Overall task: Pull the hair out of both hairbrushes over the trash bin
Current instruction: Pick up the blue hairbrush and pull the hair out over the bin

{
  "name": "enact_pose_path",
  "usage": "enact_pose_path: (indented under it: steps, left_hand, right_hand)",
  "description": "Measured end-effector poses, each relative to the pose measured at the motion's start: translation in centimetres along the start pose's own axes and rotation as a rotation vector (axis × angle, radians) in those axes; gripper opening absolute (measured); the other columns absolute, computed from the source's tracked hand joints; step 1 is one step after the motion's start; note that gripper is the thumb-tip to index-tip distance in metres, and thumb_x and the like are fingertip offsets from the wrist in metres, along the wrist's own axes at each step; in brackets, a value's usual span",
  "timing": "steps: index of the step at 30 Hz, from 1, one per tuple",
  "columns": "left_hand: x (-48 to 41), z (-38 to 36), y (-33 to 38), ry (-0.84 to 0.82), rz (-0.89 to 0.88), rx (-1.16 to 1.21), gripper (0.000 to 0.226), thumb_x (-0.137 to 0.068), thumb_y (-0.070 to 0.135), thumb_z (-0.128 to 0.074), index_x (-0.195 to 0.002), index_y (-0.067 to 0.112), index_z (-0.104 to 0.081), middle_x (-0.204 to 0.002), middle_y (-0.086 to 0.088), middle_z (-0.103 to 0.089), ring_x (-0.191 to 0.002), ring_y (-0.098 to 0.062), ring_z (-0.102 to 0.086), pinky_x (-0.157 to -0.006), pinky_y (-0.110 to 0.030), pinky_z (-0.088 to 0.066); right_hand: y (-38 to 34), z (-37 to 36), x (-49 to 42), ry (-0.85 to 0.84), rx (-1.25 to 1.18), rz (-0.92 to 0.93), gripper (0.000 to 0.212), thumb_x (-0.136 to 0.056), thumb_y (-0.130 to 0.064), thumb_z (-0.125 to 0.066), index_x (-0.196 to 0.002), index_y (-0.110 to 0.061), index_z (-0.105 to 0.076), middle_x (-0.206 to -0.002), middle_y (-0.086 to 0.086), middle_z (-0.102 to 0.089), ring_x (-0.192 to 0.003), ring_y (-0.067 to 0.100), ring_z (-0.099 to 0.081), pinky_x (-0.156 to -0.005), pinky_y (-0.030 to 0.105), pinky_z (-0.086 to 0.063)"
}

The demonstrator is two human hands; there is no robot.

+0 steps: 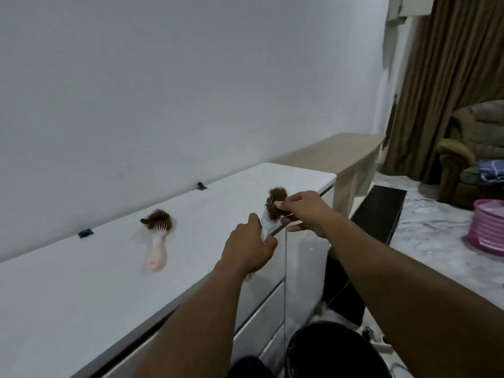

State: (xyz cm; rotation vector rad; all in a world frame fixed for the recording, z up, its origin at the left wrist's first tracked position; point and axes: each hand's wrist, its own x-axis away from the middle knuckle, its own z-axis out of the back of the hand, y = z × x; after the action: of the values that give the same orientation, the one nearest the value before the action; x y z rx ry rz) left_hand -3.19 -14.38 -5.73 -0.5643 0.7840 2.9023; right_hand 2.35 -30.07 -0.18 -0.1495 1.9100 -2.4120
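My left hand (249,245) grips the handle of a light blue hairbrush (266,224), held up over the front edge of the white dresser (81,282). A clump of brown hair (276,204) fills the brush head. My right hand (304,211) pinches that hair with thumb and fingers. A pink hairbrush (157,249) lies on the dresser top to the left, its head tangled with brown hair (158,219). A black mesh trash bin (335,350) stands on the floor, below and nearer to me than the hands.
Two small black clips (85,233) (201,185) sit at the dresser's back edge by the wall. A wooden bench (341,156) stands beyond the dresser. A black board (368,241) leans at the dresser's right. A pink basket (488,227) and an armchair (469,148) are at the far right.
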Motion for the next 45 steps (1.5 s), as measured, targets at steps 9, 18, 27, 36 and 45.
enact_pose_path:
  steps: [9,18,27,36,45]
  left_hand:
    - [7.4,-12.9,1.5,-0.220,-0.063,0.075,0.035,-0.097,0.048,-0.048,-0.103,0.013,-0.053,-0.101,-0.018,-0.066,-0.093,-0.038,-0.062,-0.075,-0.041,-0.049]
    - [13.7,-24.2,-2.6,-0.470,-0.012,0.157,0.037,-0.096,0.056,-0.043,-0.084,0.022,-0.052,-0.077,-0.004,-0.065,-0.075,-0.029,-0.065,-0.064,-0.037,-0.050]
    - [15.4,-32.7,-6.3,-0.715,0.143,0.279,0.030,-0.095,0.048,-0.052,-0.081,0.022,-0.049,-0.069,0.002,-0.061,-0.064,-0.018,-0.063,-0.057,-0.033,-0.050]
    - [13.6,-38.1,-7.4,-0.784,0.209,0.131,0.025,-0.100,0.052,-0.040,-0.097,0.027,-0.046,-0.085,-0.003,-0.064,-0.072,-0.028,-0.062,-0.061,-0.038,-0.051]
    - [13.8,-40.3,-7.6,-0.808,0.304,0.204,0.023,-0.102,0.044,-0.044,-0.088,0.026,-0.040,-0.076,-0.004,-0.058,-0.070,-0.028,-0.062,-0.062,-0.042,-0.051]
  right_hand:
    - [15.3,5.5,4.4,0.110,-0.239,-0.307,0.032,-0.086,-0.016,-0.079,-0.106,0.003,-0.065,-0.085,0.012,-0.069,-0.070,0.018,-0.068,-0.060,0.027,-0.061]
    - [31.0,5.5,7.0,0.184,-0.246,-0.409,0.019,-0.088,-0.010,-0.076,-0.077,-0.006,-0.061,-0.070,0.011,-0.067,-0.056,0.014,-0.066,-0.055,0.024,-0.057]
    - [41.4,4.5,7.0,0.299,-0.478,-0.575,0.017,-0.093,-0.005,-0.069,-0.079,-0.003,-0.059,-0.090,0.021,-0.068,-0.090,0.032,-0.072,-0.086,0.046,-0.061]
    - [46.3,4.5,3.4,0.315,-0.805,-0.700,0.021,-0.096,0.000,-0.062,-0.076,-0.002,-0.056,-0.081,0.017,-0.070,-0.085,0.027,-0.074,-0.074,0.038,-0.065]
    - [48.3,1.4,0.7,0.361,-0.194,-0.566,0.055,-0.073,-0.041,-0.085,-0.116,-0.013,-0.066,-0.108,0.004,-0.075,-0.096,0.017,-0.075,-0.080,0.040,-0.063]
